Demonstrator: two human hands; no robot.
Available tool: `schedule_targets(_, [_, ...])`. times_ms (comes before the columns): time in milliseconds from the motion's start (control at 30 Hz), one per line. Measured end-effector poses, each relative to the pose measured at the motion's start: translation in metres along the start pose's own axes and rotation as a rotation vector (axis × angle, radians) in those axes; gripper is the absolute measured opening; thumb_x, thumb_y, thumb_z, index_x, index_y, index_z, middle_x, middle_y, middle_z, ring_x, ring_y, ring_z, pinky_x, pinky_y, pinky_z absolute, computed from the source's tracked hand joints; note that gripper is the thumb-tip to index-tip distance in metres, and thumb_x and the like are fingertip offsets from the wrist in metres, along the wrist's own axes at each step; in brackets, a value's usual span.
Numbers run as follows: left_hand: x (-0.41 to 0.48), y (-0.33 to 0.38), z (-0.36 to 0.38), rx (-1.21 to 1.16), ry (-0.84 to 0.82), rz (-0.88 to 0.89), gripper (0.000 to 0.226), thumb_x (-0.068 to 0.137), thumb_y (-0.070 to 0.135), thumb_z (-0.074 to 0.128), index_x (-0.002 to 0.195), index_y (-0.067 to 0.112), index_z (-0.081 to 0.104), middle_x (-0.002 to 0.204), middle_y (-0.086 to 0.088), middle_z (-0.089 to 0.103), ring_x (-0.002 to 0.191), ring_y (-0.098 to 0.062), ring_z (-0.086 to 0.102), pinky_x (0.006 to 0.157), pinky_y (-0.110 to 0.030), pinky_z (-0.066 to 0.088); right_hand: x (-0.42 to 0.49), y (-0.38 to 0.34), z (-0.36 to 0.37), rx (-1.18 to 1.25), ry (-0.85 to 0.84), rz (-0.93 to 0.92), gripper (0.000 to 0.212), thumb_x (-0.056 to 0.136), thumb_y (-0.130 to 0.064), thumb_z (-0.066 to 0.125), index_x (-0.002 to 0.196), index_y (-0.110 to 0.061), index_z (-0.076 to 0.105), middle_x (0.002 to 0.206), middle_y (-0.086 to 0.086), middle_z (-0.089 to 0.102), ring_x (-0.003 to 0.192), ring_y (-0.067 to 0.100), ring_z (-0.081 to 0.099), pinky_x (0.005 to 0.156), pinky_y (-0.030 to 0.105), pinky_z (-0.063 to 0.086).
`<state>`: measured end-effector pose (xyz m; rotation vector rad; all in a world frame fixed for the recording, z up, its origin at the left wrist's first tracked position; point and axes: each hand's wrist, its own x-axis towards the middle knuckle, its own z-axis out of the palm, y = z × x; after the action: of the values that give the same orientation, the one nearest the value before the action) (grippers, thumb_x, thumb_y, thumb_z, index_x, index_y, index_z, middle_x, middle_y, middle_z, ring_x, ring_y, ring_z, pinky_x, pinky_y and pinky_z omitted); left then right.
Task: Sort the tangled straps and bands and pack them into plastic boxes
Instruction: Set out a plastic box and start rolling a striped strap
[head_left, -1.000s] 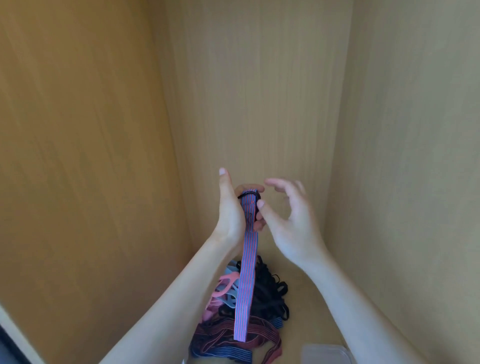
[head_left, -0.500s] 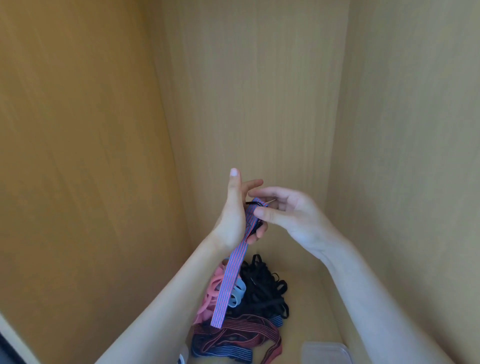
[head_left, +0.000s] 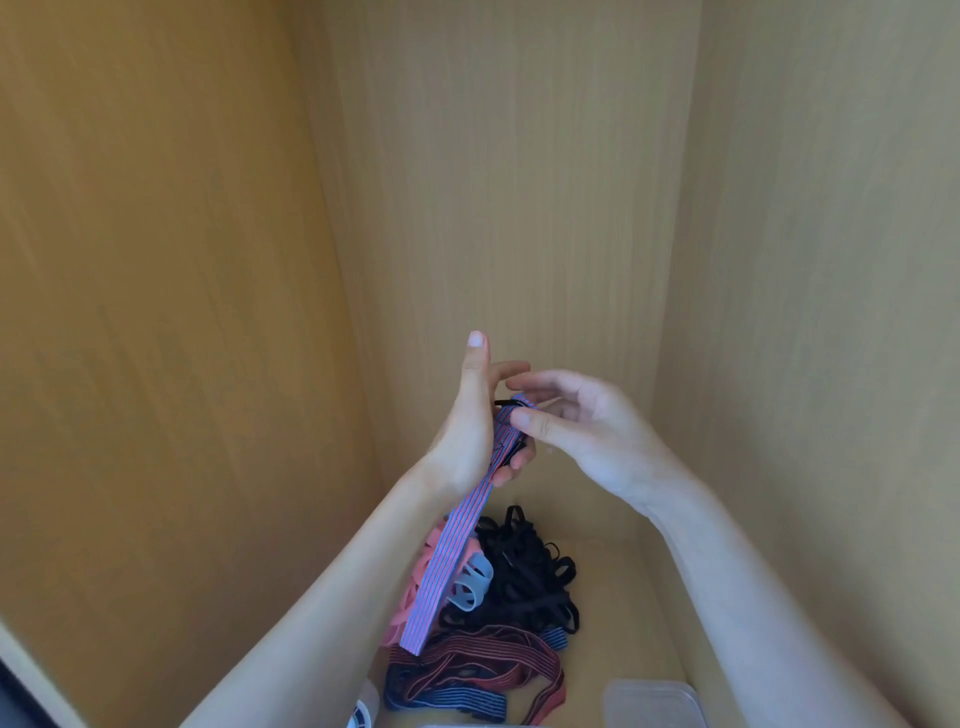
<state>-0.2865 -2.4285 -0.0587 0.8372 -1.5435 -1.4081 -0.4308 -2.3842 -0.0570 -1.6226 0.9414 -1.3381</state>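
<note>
Swung off vertical, striped strap (head_left: 451, 564) slants down-left from left hand (head_left: 467, 436).

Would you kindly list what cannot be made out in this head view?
Head view:
Upper end of the striped strap: hidden between the left hand and right hand.
The plastic box: cut off by the bottom edge; contents unseen.
The round white item: cut off by the bottom edge.
The black bands: too tangled to count.

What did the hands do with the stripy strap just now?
The right hand moved in and now pinches the top of the striped strap; its hanging tail swung left. The left hand kept holding it, and the pile of bands stayed put.
</note>
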Motion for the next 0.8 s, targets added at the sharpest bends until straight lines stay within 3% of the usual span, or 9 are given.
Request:
schedule_targets(67, [-0.001, -0.003, 0.000, 0.042, 0.032, -0.009, 0.088, 0.068, 0.096, 0.017, 0.122, 0.038, 0.054, 0.070, -0.019, 0.050, 0.043, -0.020, 0.038, 0.043, -0.027, 0.027, -0.001, 0.001, -0.001, -0.053, -0.008, 0.051, 0.014, 0.093, -0.009, 0.070, 0.106, -0.003, 0.069, 0.079, 0.001, 0.075, 0.068, 0.019, 0.072, 0.070, 0.013, 0.048])
schedule_targets(133, [-0.002, -0.007, 0.001, 0.046, 0.041, -0.009, 0.091, 0.065, 0.097, 0.021, 0.125, 0.037, 0.053, 0.061, -0.014, 0.049, 0.044, -0.020, 0.039, 0.044, -0.027, 0.029, -0.001, 0.002, -0.001, -0.067, 0.009, 0.072, 0.010, 0.094, -0.005, 0.068, 0.101, 0.002, 0.070, 0.072, 0.006, 0.074, 0.066, 0.019, 0.070, 0.065, 0.012, 0.046])
schedule_targets(233, [-0.003, -0.008, 0.001, -0.052, -0.023, -0.015, 0.088, 0.079, 0.089, 0.025, 0.132, 0.023, 0.048, 0.054, -0.011, 0.056, 0.043, -0.023, 0.048, 0.046, -0.027, 0.040, 0.000, 0.001, -0.002, -0.085, 0.057, 0.078, 0.007, 0.093, -0.001, 0.066, 0.097, 0.002, 0.071, 0.069, 0.009, 0.072, 0.059, 0.017, 0.066, 0.062, 0.013, 0.047])
schedule_targets(367, [-0.017, -0.012, -0.008, 0.086, -0.163, -0.047, 0.056, 0.094, 0.053, 0.053, 0.111, 0.000, 0.060, 0.071, -0.013, 0.065, 0.056, -0.025, 0.063, 0.063, -0.035, 0.050, 0.004, -0.005, -0.010, -0.144, 0.130, 0.081, 0.009, 0.092, -0.005, 0.070, 0.090, -0.012, 0.075, 0.074, 0.001, 0.070, 0.061, 0.006, 0.059, 0.065, 0.018, 0.050])
schedule_targets(433, [-0.029, -0.021, -0.011, 0.149, -0.208, -0.016, 0.040, 0.100, 0.033, 0.054, 0.117, -0.003, 0.058, 0.082, -0.011, 0.065, 0.065, -0.022, 0.063, 0.067, -0.031, 0.052, 0.008, -0.008, -0.014, -0.176, 0.151, 0.074, 0.016, 0.091, -0.006, 0.071, 0.084, -0.019, 0.075, 0.071, -0.006, 0.072, 0.058, 0.004, 0.059, 0.063, 0.016, 0.050])
schedule_targets(500, [-0.037, -0.025, -0.011, 0.191, -0.188, -0.004, 0.035, 0.106, 0.025, 0.048, 0.121, -0.006, 0.052, 0.080, -0.005, 0.062, 0.061, -0.019, 0.061, 0.061, -0.027, 0.051, 0.010, -0.009, -0.016, -0.208, 0.159, 0.073, 0.019, 0.091, -0.007, 0.071, 0.082, -0.023, 0.075, 0.072, -0.007, 0.073, 0.059, 0.005, 0.059, 0.064, 0.016, 0.051])
schedule_targets(667, [-0.042, -0.029, -0.007, 0.305, -0.121, 0.022, 0.035, 0.107, 0.028, 0.044, 0.113, -0.006, 0.051, 0.063, 0.001, 0.055, 0.049, -0.018, 0.045, 0.056, -0.033, 0.040, 0.013, -0.012, -0.014, -0.230, 0.150, 0.052, 0.021, 0.090, -0.007, 0.073, 0.084, -0.027, 0.075, 0.072, -0.008, 0.072, 0.058, 0.003, 0.058, 0.062, 0.011, 0.048])
schedule_targets(800, [-0.042, -0.030, -0.012, 0.308, -0.129, 0.014, 0.029, 0.107, 0.028, 0.045, 0.098, 0.003, 0.055, 0.056, 0.001, 0.051, 0.043, -0.014, 0.040, 0.048, -0.025, 0.040, 0.012, -0.014, -0.010, -0.274, 0.106, 0.025, 0.021, 0.089, -0.009, 0.075, 0.085, -0.029, 0.074, 0.084, 0.007, 0.076, 0.069, 0.008, 0.061, 0.074, 0.023, 0.052])
